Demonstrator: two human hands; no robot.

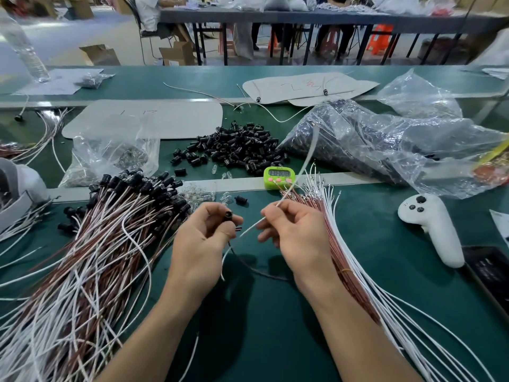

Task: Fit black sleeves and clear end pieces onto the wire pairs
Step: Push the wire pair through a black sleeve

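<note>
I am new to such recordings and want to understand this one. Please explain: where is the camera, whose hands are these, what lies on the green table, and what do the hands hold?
There is no machine here: a person works with bare hands, and the one picture comes from a camera worn on the head, looking down. The left hand holds a small black sleeve between its fingers. The right hand pinches a thin white wire, its end pointing toward the sleeve. On the green table lie, at left, a pile of wires already carrying sleeves; in the middle, a heap of loose sleeves, some clear end pieces and a green timer; at right, a bundle of wires without sleeves and a white controller.
</note>
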